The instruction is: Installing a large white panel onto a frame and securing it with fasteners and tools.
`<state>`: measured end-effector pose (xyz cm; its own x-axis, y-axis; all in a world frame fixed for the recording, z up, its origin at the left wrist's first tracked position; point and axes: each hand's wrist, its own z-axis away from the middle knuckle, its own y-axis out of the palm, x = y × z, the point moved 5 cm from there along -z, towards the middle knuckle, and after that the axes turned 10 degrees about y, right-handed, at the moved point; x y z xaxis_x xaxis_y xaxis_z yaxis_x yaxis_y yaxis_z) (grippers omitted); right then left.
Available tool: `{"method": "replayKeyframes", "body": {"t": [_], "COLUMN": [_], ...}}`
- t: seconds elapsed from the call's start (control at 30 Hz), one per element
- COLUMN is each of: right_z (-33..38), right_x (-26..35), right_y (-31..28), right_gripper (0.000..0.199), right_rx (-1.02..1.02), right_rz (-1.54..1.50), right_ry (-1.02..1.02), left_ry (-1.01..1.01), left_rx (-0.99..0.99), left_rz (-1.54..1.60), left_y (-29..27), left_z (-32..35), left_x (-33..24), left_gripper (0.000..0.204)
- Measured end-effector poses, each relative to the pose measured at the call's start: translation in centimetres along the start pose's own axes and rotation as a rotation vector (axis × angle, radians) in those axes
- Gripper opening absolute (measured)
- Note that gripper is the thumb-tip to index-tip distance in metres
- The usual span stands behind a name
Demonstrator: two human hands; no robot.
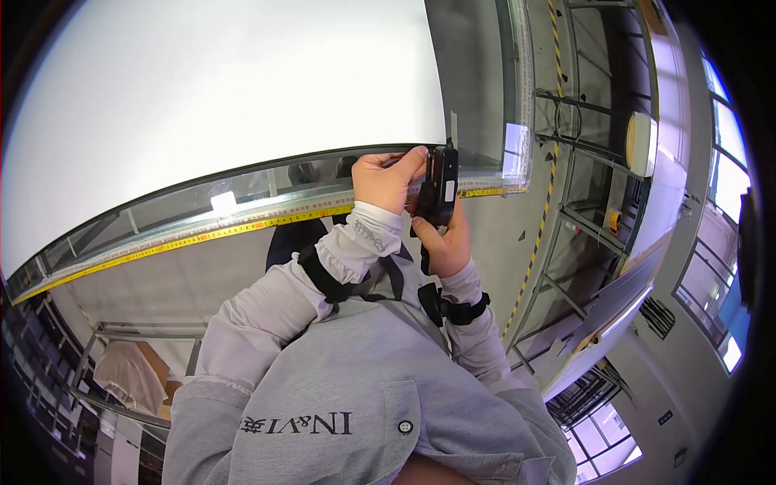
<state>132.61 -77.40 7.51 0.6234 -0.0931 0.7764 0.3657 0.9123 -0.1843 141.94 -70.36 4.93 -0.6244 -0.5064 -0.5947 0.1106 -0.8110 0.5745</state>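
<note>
Holding black device (pixel 439 194) at edge of white sheet (pixel 242 89)

Bright windows (pixel 727 179) stand beyond metal racks (pixel 594 151) and grey floor (pixel 493 263).

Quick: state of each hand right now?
Left hand: by the edge of the white sheet; grip cannot be told.
Right hand: closed, holding the black handheld device.

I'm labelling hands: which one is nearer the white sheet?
The left hand, its fingertips close by the white sheet's lower edge; the right hand sits farther off, gripping the black device's lower end.
</note>
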Motion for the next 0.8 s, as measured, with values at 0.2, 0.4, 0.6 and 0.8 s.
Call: {"method": "replayKeyframes", "body": {"t": [0.2,0.4,0.6,0.8], "right_z": [0.0,-0.3,-0.7,-1.0], "right_x": [0.2,-0.6,-1.1,-1.8], "right_y": [0.0,0.0,0.3,0.0], "right_gripper": [0.033,0.028,0.025,0.027], "right_rx": [-0.002,-0.074,-0.131,-0.038], "right_rz": [0.01,0.059,0.125,0.001], "right_ry": [0.016,0.016,0.141,0.099], "left_ry": [0.003,0.018,-0.057,-0.25], "left_rx": [0.006,0.013,0.044,0.088], "left_rz": [-0.007,0.026,-0.022,0.252], "left_y": [-0.1,0.0,-0.6,-1.8], "left_z": [-0.2,-0.2,-0.5,-0.7], "left_x": [0.2,0.2,0.9,0.7], "left_gripper": [0.01,0.009,0.012,0.016]}}
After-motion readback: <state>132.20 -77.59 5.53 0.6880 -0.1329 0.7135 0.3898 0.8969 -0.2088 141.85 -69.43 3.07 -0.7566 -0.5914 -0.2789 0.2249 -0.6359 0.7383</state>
